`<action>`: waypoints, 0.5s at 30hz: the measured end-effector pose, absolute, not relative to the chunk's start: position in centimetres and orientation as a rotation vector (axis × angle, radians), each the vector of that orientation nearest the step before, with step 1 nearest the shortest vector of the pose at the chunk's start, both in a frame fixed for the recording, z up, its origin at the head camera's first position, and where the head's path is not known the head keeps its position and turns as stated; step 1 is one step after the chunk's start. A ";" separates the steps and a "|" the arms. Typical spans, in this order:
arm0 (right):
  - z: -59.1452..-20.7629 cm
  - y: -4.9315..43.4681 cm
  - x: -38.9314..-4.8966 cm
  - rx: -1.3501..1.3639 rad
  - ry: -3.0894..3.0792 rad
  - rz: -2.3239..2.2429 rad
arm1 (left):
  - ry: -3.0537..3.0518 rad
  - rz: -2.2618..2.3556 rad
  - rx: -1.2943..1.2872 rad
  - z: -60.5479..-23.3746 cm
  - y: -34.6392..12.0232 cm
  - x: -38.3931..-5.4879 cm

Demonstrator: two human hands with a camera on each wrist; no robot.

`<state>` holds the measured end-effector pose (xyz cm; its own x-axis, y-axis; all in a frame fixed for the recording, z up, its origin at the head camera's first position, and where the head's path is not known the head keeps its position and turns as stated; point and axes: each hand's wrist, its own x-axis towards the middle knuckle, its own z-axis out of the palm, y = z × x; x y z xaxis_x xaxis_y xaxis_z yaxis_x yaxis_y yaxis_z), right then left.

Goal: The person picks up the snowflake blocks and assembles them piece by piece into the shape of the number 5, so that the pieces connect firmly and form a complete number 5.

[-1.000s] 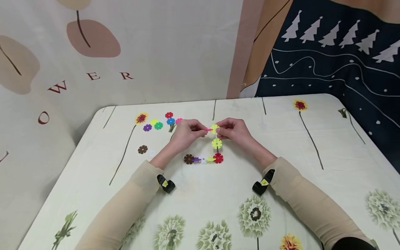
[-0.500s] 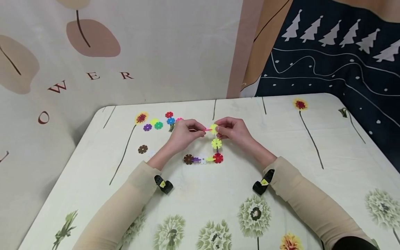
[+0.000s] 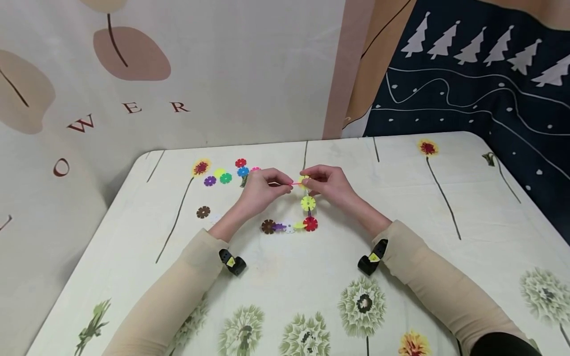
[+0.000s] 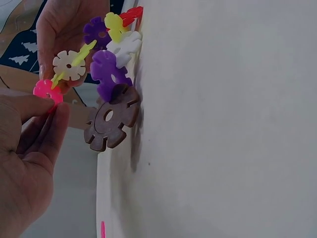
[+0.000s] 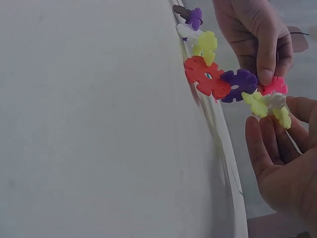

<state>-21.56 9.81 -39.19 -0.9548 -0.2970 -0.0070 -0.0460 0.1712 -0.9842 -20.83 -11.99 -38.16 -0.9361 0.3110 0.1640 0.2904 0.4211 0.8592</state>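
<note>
A chain of notched flower-shaped plastic discs bends in an L on the table. It runs from a brown disc [image 3: 268, 227] past purple, white and yellow ones to a red disc [image 3: 310, 224], then up through another yellow disc [image 3: 308, 203]. My right hand [image 3: 329, 185] pinches the yellow disc [image 4: 83, 53] at the chain's upper end. Between thumb and fingertips, my left hand [image 3: 264, 192] holds a pink disc [image 4: 45, 90] edge-on. The pink disc meets that yellow disc's edge; how deeply the slots sit together I cannot tell.
Beyond my left hand lie loose discs, among them purple [image 3: 210, 181], green [image 3: 225, 178], blue [image 3: 243, 171] and red [image 3: 240, 162]. A single brown disc [image 3: 203, 212] lies left of my forearm. The patterned tablecloth [image 3: 401, 198] reaches to a fabric-covered wall.
Both hands keep their pinch and stay nearly in place. My right fingers have shifted slightly left and up over the yellow disc, covering more of it.
</note>
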 end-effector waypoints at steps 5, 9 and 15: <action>-39.1 9.6 -21.5 -0.355 2.243 -1.878 | 2.625 1.583 0.526 -38.1 -12.1 -20.8; -39.1 9.4 -21.4 -0.367 2.277 -1.860 | 2.622 1.586 0.515 -38.1 -12.1 -20.8; -39.0 9.2 -21.3 -0.389 2.331 -1.822 | 2.624 1.576 0.502 -37.9 -12.1 -20.7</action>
<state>-21.33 9.15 -39.00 -0.9539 -0.2981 0.0358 -0.1067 0.2251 -0.9685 -20.67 -12.13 -37.89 -0.9468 0.2941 0.1308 0.2536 0.4312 0.8659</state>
